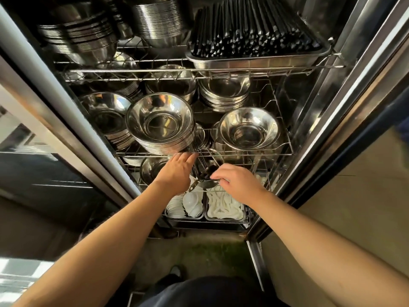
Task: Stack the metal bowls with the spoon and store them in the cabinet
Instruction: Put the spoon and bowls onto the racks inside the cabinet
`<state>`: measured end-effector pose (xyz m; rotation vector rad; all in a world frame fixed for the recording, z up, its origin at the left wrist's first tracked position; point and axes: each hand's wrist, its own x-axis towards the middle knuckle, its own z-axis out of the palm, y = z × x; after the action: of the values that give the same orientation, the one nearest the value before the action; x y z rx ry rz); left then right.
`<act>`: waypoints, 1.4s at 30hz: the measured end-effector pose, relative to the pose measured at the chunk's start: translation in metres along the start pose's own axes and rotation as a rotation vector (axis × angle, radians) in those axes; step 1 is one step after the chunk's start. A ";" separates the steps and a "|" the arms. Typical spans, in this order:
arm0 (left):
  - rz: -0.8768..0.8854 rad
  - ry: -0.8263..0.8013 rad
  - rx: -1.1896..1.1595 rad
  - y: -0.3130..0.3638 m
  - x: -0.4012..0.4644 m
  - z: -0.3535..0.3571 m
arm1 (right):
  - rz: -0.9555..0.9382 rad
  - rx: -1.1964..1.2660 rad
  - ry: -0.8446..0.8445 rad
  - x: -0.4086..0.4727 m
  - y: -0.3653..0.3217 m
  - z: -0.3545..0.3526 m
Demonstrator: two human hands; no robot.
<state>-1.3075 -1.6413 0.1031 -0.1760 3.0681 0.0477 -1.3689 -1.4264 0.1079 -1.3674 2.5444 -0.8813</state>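
- Both bare forearms reach forward and down into the open cabinet (332, 89), dark trousers and a shoe on the concrete floor below them.
- Left hand (177, 171): fingers straight and pressed together, palm down, fingertips up against the front wire of the middle rack, right under the tall bowl stack.
- Right hand (238, 181): fingers curled, pinching the rim of a small metal bowl (207, 183) that sits between the two hands at the lower rack's front edge.
- Spoon (193, 185), thin and shiny metal: one end pokes out toward the camera and to the left, below the left hand; its long axis runs diagonally, up and right toward the bowl. Its far end is hidden, so I cannot tell whether it lies inside.
- Just below both hands, two steel trays (225, 219) hold white plastic spoons and white curved pieces.
- Beyond the left fingertips, the tall bowl stack (160, 125): polished round steel, mouths up, rims ribbed in tight layers.
- Beyond the right hand, a lone-looking steel bowl (250, 128) on the same wire rack (285, 149).
- Farther back, more nested stacks, mirror-bright.
- Top shelf: a rectangular steel pan (254, 60) packed with dark chopsticks (254, 34), ends facing us.
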 end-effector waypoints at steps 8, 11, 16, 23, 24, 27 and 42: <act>0.064 0.058 0.001 -0.007 -0.003 0.008 | 0.150 -0.085 -0.120 0.037 0.017 0.051; 0.081 0.064 0.031 -0.012 -0.002 0.013 | 0.202 -0.136 -0.139 0.050 0.027 0.069; 0.121 0.104 0.066 -0.010 -0.005 0.015 | 0.270 -0.324 -0.281 0.070 0.042 0.091; 0.122 0.120 0.071 -0.012 -0.007 0.016 | 0.337 -0.330 -0.270 0.079 0.057 0.114; 0.125 0.123 0.076 -0.012 -0.007 0.016 | 0.341 -0.323 -0.272 0.078 0.059 0.116; 0.120 0.116 0.089 -0.011 -0.008 0.014 | 0.332 -0.290 -0.267 0.078 0.064 0.117; 0.014 -0.005 0.015 0.004 0.000 -0.010 | 0.183 -0.261 -0.172 0.034 0.050 0.048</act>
<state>-1.3086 -1.6378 0.1137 -0.1541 3.0640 0.0253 -1.4073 -1.4539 0.0466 -1.1858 2.6640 -0.3934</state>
